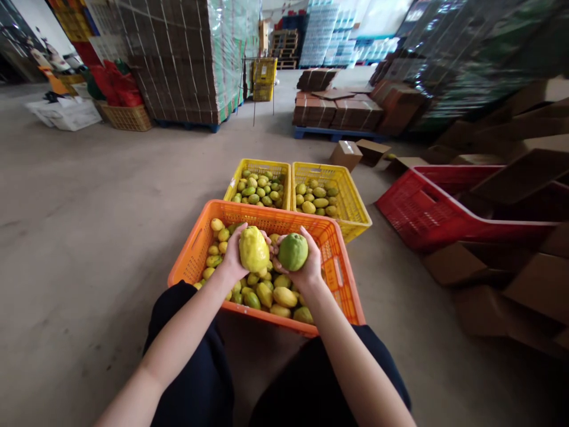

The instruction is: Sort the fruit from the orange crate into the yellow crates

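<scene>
My left hand (235,255) is wrapped round a large yellow fruit (253,249) with a bumpy skin. Beside it, my right hand (310,264) holds a rounder green fruit (293,252). Both hands are above an orange crate (271,214), the fingertips close together between the two fruits. Inside the crate lie several smaller yellow and green fruits (285,297). Behind it are a left yellow crate (267,162) and a right yellow crate (357,206), each with several yellow-green fruits in it.
A red crate (406,207) with cardboard in it stands at the right, among loose cardboard boxes (471,302). Flattened cardboard lies on a blue pallet (311,131) farther back. Wrapped stacks (178,65) and a wicker basket (128,117) are at the back left.
</scene>
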Demonstrator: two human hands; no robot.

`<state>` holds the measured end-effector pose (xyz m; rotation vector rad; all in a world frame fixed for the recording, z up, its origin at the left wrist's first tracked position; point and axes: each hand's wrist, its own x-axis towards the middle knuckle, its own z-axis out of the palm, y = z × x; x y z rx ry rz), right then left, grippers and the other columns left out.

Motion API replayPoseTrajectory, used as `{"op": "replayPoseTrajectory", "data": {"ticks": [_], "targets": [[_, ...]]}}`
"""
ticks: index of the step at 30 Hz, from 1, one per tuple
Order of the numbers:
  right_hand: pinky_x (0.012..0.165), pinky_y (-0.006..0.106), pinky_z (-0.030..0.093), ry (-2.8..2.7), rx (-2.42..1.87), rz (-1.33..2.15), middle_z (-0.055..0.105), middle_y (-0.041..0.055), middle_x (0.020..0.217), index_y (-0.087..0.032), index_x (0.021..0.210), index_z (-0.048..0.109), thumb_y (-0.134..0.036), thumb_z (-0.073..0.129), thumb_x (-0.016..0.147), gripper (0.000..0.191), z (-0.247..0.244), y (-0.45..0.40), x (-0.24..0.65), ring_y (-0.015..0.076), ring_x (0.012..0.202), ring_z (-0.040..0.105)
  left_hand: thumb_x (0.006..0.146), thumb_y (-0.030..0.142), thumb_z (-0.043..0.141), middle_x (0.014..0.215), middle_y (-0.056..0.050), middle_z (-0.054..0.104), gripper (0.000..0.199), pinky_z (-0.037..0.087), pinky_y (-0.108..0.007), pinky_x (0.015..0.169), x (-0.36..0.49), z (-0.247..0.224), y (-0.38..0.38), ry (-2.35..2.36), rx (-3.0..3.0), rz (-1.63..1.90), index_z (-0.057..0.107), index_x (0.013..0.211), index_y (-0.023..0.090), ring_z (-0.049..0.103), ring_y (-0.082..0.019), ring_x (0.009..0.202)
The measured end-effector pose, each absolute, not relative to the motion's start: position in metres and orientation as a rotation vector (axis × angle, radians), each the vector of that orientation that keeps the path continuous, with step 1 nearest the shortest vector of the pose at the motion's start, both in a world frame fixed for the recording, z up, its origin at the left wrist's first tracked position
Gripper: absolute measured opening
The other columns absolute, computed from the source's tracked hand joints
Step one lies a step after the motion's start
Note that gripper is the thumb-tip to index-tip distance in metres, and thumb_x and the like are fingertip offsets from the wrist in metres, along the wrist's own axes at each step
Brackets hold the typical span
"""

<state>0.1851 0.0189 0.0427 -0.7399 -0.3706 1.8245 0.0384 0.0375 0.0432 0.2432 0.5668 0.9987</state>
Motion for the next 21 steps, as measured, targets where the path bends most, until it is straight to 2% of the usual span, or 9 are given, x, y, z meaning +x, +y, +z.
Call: {"op": "replayPoseTrajectory", "data": {"ticks": [3, 5, 8, 10, 12, 15, 18, 21], "targets": [[0.031, 0.022, 0.036, -0.362, -0.793, 1.76, 0.067, 0.0061, 0.063, -0.018, 0.07, 0.062, -0.053, 0.058, 0.078, 0.036, 0.041, 0.02, 0.184, 0.0205, 0.06, 0.067, 0.089, 0.04, 0.04, 0.086, -0.012, 0.074, 0.039, 0.053, -0.042, 0.091, 0.039, 0.042, 0.039, 0.58, 0.174, 1.041, 0.069, 0.087, 0.013, 0.068, -0.03, 0.1], [0.038, 0.023, 0.043, -0.351, -0.852, 1.639, 0.067, 0.0033, 0.065, -0.019, 0.074, 0.062, -0.052, 0.06, 0.078, 0.033, 0.039, 0.02, 0.182, 0.0201, 0.064, 0.067, 0.088, 0.038, 0.041, 0.097, -0.013, 0.074, 0.04, 0.051, -0.043, 0.093, 0.038, 0.04, 0.04, 0.536, 0.148, 1.077, 0.068, 0.101, 0.012, 0.067, -0.03, 0.106], [0.061, 0.027, 0.055, -0.447, -0.932, 1.389, 0.068, -0.0006, 0.077, -0.022, 0.084, 0.062, -0.05, 0.063, 0.078, 0.028, 0.032, 0.02, 0.177, 0.0188, 0.076, 0.067, 0.086, 0.04, 0.041, 0.115, -0.014, 0.07, 0.049, 0.05, -0.044, 0.095, 0.039, 0.037, 0.041, 0.418, 0.147, 1.084, 0.063, 0.119, 0.012, 0.063, -0.031, 0.112], [0.08, 0.03, 0.055, -0.62, -1.0, 1.203, 0.067, -0.0015, 0.093, -0.025, 0.096, 0.061, -0.048, 0.064, 0.078, 0.029, 0.027, 0.019, 0.172, 0.0183, 0.09, 0.065, 0.085, 0.044, 0.04, 0.118, -0.014, 0.068, 0.054, 0.05, -0.044, 0.094, 0.043, 0.033, 0.04, 0.367, 0.141, 1.05, 0.06, 0.124, 0.013, 0.062, -0.031, 0.114], [0.1, 0.035, 0.047, -0.826, -1.099, 0.996, 0.063, 0.0007, 0.114, -0.027, 0.112, 0.058, -0.047, 0.063, 0.081, 0.038, 0.021, 0.018, 0.166, 0.02, 0.11, 0.059, 0.086, 0.046, 0.037, 0.112, -0.013, 0.07, 0.054, 0.05, -0.043, 0.093, 0.049, 0.03, 0.038, 0.351, 0.124, 1.028, 0.062, 0.121, 0.013, 0.063, -0.03, 0.112], [0.118, 0.045, 0.025, -1.161, -1.217, 0.806, 0.046, 0.0072, 0.143, -0.026, 0.133, 0.049, -0.05, 0.055, 0.086, 0.053, 0.013, 0.014, 0.16, 0.0248, 0.139, 0.037, 0.09, 0.042, 0.035, 0.089, -0.009, 0.072, 0.043, 0.053, -0.037, 0.088, 0.059, 0.022, 0.035, 0.48, 0.022, 1.08, 0.067, 0.101, 0.015, 0.069, -0.026, 0.097], [0.12, 0.052, 0.017, -1.474, -1.242, 0.796, 0.024, 0.0099, 0.158, -0.026, 0.139, 0.048, -0.055, 0.059, 0.081, 0.066, 0.009, 0.01, 0.157, 0.0311, 0.148, 0.02, 0.091, 0.039, 0.039, 0.074, -0.006, 0.07, 0.034, 0.055, -0.034, 0.079, 0.061, 0.013, 0.035, 0.658, -0.053, 1.139, 0.066, 0.084, 0.018, 0.069, -0.022, 0.075], [0.118, 0.058, 0.017, -1.659, -1.207, 0.723, 0.023, 0.0113, 0.16, -0.025, 0.131, 0.057, -0.054, 0.075, 0.069, 0.071, 0.01, 0.006, 0.156, 0.0377, 0.148, 0.018, 0.088, 0.039, 0.049, 0.064, -0.004, 0.066, 0.027, 0.056, -0.033, 0.073, 0.055, 0.004, 0.039, 0.648, 0.049, 1.144, 0.062, 0.075, 0.019, 0.068, -0.022, 0.066]]}}
